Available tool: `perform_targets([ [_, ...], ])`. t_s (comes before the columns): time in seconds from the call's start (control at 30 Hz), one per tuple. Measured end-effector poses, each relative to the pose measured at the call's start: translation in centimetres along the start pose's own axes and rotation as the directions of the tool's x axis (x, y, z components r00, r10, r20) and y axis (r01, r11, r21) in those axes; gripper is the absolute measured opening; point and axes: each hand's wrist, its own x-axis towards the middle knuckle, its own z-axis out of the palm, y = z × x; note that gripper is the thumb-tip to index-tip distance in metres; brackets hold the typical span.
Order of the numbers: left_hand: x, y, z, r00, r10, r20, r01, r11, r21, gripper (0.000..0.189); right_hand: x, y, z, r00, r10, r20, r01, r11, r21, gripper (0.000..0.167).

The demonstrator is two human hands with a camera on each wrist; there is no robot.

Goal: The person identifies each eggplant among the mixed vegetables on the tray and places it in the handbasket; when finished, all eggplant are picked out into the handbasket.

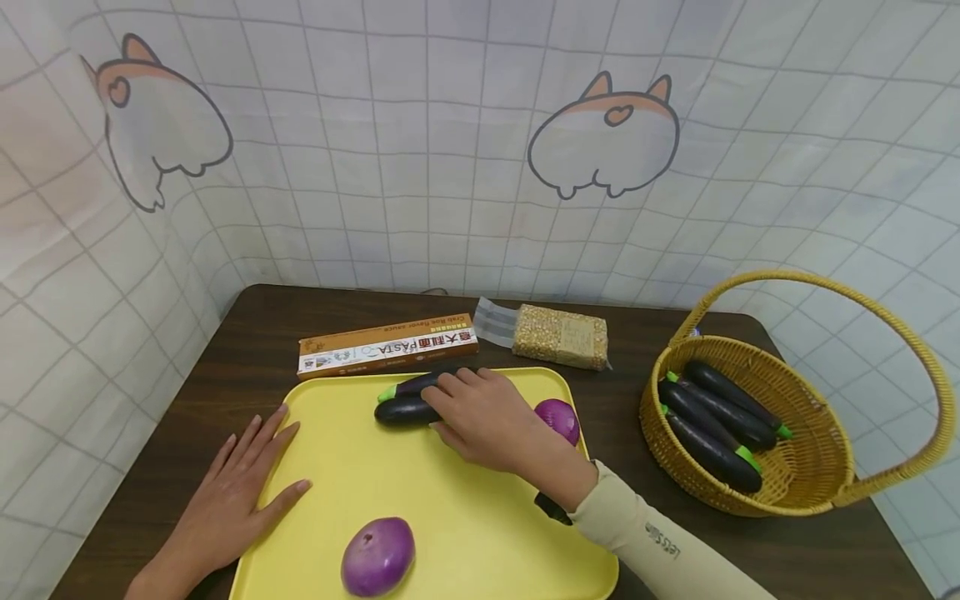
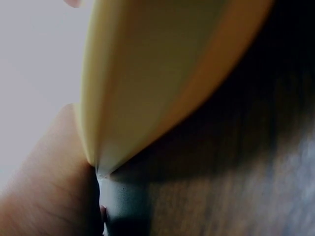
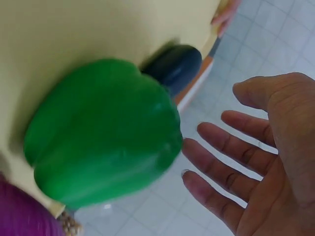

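My right hand [image 1: 480, 417] is over the far part of the yellow tray [image 1: 337, 467], beside two dark eggplants [image 1: 407, 411]. In the right wrist view, the hand [image 3: 261, 172] has spread, lightly bent fingers with nothing between them. A large green bell pepper [image 3: 106, 137] lies on the tray by those fingertips; the hand and forearm hide it in the head view. My left hand [image 1: 240, 492] lies flat across the tray's left rim, fingers straight. A purple onion [image 1: 378, 557] sits near the tray's front, and another purple onion [image 1: 557, 419] near its right rim.
Behind the tray lie a pasta box [image 1: 386, 346] and a clear bag of grains [image 1: 561, 336]. A yellow wicker basket [image 1: 806, 483] with a tall handle holds several eggplants [image 1: 720, 408] at the right. Tiled-pattern fabric [image 1: 450, 208] hangs behind the dark table [image 1: 247, 333].
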Motion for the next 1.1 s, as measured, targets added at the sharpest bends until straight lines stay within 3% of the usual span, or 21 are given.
perform_targets([
  [0.37, 0.0, -0.1, -0.3, 1.000, 0.000, 0.000, 0.000, 1.000, 0.005, 0.081, 2.3, -1.7, 2.0, 0.996, 0.003, 0.089, 0.001, 0.999, -0.036, 0.045],
  [0.7, -0.4, -0.1, 0.1, 1.000, -0.011, 0.003, 0.011, 1.000, -0.006, 0.080, 3.8, -2.6, 3.1, 0.994, -0.017, 0.105, 0.024, 0.998, -0.060, 0.045],
  [1.1, 0.0, 0.0, 0.0, 1.000, 0.001, -0.006, -0.001, 1.000, 0.006, 0.081, 4.5, -3.0, 4.0, 0.992, 0.026, 0.124, -0.012, 0.994, -0.110, 0.042],
])
